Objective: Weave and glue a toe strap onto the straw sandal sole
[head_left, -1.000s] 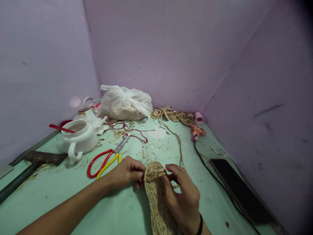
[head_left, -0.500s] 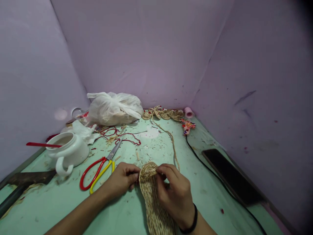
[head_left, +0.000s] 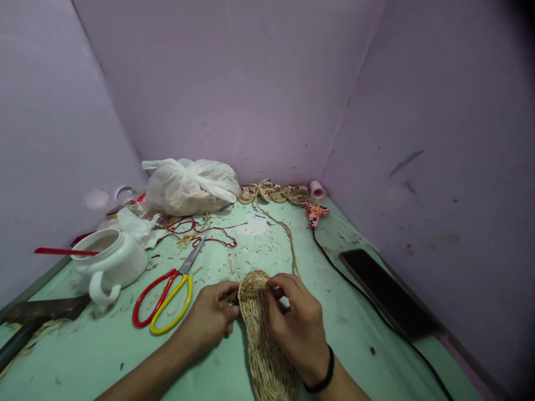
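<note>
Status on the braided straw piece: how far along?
Done: the long body of the braided piece is coiled tight. In hand: left hand and right hand pinch its far rim. Left: loose cord trails to the bundle at the wall, not yet worked in.

Head-worn camera faces forward and down, close over table [head_left: 104, 356].

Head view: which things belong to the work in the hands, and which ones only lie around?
In use: woven straw piece, pinched by left hand and right hand; straw cord leading to it.
Lying about: scissors, white pot, plastic bag, phone, glue gun, red thread.
</note>
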Demonstrator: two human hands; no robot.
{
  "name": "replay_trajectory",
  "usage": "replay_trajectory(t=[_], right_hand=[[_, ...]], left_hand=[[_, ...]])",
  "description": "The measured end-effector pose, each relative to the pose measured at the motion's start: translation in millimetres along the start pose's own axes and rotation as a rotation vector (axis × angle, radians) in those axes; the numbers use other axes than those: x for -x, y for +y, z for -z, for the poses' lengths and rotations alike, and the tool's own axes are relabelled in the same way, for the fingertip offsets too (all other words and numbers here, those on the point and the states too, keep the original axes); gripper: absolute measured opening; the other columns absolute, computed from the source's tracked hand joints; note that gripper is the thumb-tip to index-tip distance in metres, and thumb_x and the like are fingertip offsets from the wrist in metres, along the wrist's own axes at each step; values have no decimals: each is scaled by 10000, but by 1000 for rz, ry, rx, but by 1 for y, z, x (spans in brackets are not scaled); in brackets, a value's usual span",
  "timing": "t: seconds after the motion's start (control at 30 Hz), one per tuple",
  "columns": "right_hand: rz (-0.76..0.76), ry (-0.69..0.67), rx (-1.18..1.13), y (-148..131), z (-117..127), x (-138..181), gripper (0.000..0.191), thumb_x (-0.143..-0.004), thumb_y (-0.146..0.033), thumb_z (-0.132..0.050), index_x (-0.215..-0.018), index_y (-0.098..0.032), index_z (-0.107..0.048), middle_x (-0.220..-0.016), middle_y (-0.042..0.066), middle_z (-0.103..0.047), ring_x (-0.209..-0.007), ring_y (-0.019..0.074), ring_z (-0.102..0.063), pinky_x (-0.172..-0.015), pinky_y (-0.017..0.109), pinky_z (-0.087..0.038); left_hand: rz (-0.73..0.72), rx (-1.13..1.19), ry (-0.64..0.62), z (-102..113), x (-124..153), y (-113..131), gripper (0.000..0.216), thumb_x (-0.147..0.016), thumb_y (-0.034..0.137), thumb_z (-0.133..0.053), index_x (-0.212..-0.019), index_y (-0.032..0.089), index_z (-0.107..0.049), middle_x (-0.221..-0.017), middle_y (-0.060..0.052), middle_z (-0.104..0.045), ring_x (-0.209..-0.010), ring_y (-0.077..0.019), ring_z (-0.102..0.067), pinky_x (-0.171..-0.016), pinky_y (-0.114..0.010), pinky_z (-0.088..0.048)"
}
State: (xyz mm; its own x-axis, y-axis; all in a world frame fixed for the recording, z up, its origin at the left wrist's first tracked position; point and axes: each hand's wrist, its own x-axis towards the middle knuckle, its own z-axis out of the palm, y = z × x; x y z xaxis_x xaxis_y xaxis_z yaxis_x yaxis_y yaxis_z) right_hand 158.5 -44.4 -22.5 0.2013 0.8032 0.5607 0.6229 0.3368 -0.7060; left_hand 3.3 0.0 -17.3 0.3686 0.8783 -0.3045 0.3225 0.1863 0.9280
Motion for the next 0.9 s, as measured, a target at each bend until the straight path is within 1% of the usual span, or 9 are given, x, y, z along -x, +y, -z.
replay_trajectory(t=[0.1,0.23,0.33,0.47,0.57,0.63,0.7,0.8,0.9], right_hand=[[-212,29,-225,-4,2,4,239,-709,-74,-525,-915,-194,-544,-911,46,-563,-770,155,-585,-694,299,-523],[-507,93,-559,-5,2,5,263,-646,-122,-580,-901,-188,-571,-981,59,-558,-834,168,-601,-738,302,-539],[-656,109,-726,-2,1,3,306,-575,-127,-623,-877,-170,-602,-963,67,-583,-837,185,-616,-751,312,-536],[-642,69,-705,-1,4,1,261,-555,-106,-628,-809,-163,-646,-924,56,-613,-850,192,-618,-788,315,-517],[-653,29,-660,-3,5,4,237,-543,-80,-628,-765,-162,-648,-855,49,-649,-830,197,-626,-808,331,-502],[-706,29,-679,-5,6,7,233,-536,-82,-643,-754,-163,-629,-802,44,-668,-790,199,-640,-778,333,-513],[-738,48,-719,-6,6,10,218,-534,-91,-658,-734,-164,-612,-761,35,-674,-754,193,-649,-731,315,-529],[-735,66,-771,-7,7,15,218,-541,-95,-670,-742,-163,-619,-770,30,-675,-750,184,-654,-707,285,-540],[-718,39,-806,-8,10,21,261,-557,-90,-675,-802,-167,-634,-846,43,-680,-801,195,-656,-748,303,-537]], left_hand=[[68,82,11,2,-2,-1,472,-614,188,-510,-1064,55,-557,-388,51,-502,-289,-84,-381,-300,-183,-303],[-11,180,51,1,-5,1,412,-584,216,-562,-963,55,-565,-445,32,-541,-350,-95,-458,-348,-198,-372],[-71,199,80,-3,-4,0,327,-605,237,-594,-892,85,-559,-484,33,-548,-361,-82,-454,-365,-196,-370],[-149,251,159,-7,1,-2,267,-636,222,-605,-874,153,-504,-668,17,-589,-442,-87,-501,-410,-205,-411],[-204,232,204,-6,4,-4,199,-650,187,-610,-800,181,-479,-686,31,-560,-556,-106,-537,-483,-203,-441],[-229,197,183,-4,6,-4,124,-683,182,-588,-757,176,-489,-657,32,-539,-577,-100,-523,-511,-190,-430],[-249,188,124,-2,9,-4,78,-726,195,-554,-786,171,-511,-683,19,-548,-609,-104,-525,-539,-191,-429],[-303,141,26,1,14,-6,161,-756,224,-552,-908,183,-522,-808,-15,-584,-736,-141,-559,-647,-225,-456],[-321,43,10,2,20,-9,229,-761,238,-567,-983,199,-523,-871,-30,-592,-823,-170,-567,-727,-250,-460]])
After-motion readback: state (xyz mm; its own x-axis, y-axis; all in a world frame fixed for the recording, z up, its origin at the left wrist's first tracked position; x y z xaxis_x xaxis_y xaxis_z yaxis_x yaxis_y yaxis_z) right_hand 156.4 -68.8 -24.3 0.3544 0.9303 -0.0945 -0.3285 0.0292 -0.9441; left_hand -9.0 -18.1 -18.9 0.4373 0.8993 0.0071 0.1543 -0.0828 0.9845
